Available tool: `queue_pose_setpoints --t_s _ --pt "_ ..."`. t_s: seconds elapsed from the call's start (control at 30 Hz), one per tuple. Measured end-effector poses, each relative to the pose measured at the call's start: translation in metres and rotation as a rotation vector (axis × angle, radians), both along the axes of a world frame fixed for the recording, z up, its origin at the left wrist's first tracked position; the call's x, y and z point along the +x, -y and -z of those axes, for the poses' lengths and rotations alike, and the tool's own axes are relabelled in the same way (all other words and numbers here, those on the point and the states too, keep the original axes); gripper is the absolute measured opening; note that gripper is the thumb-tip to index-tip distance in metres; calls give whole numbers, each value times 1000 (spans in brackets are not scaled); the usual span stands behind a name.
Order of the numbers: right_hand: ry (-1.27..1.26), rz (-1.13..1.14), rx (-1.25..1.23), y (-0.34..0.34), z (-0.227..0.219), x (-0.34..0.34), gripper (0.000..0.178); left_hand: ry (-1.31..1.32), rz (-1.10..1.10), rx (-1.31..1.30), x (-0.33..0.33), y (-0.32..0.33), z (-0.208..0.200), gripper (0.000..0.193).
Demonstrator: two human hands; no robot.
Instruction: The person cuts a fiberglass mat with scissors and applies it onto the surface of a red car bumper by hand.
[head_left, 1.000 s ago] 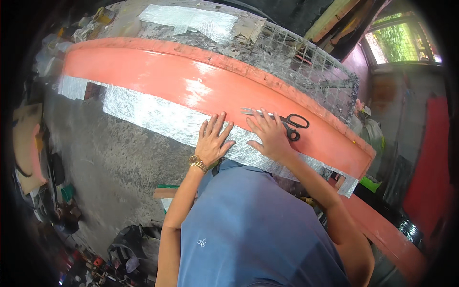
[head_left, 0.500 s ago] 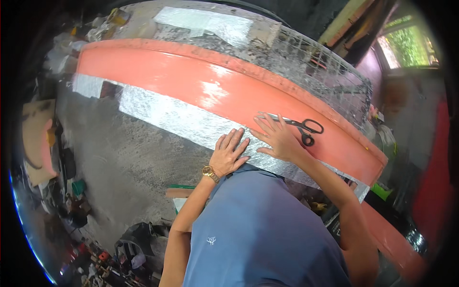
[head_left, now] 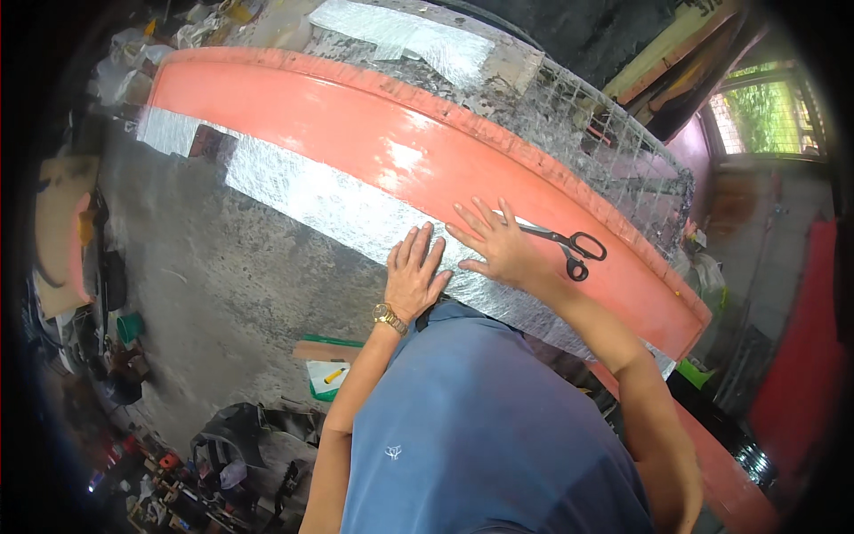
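A long, glossy orange curved panel (head_left: pixel 338 116) runs from the upper left to the lower right. Along its near edge lies a white fibrous sheet strip (head_left: pixel 311 187), which looks like fibreglass mat. My left hand (head_left: pixel 412 278), with a gold watch at the wrist, rests flat on the strip with fingers stretched out. Just right of it, my right hand (head_left: pixel 498 245) is spread where the strip meets the orange surface. Black-handled scissors (head_left: pixel 569 245) lie on the panel beside my right hand, their blades partly hidden by it. Neither hand grips anything.
Behind the panel are another white sheet piece (head_left: pixel 409 40) and a wire grid (head_left: pixel 614 133). A yellow-and-white item (head_left: pixel 334 376) lies near my left forearm. Dark clutter (head_left: pixel 236 440) covers the floor at lower left, where a green container (head_left: pixel 130 327) stands. Orange material (head_left: pixel 721 467) extends at lower right.
Both hands have shifted slightly left along the strip, still flat and spread. More of the scissors shows beside my right hand. The whole view has tilted a little.
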State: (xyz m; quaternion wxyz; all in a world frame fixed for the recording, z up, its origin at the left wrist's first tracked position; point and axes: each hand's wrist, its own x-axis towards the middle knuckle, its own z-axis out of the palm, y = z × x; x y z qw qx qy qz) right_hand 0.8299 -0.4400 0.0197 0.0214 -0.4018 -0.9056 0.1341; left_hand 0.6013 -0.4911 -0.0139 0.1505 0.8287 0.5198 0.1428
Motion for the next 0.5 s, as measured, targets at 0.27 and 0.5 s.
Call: queue_pose_setpoints --t_s 0.27,0.5 --pt "-23 86 -22 -7 -7 -11 66 6 -36 42 1 -16 3 54" --pt "10 9 -107 6 -12 -21 64 44 -84 41 -5 -24 -2 50"
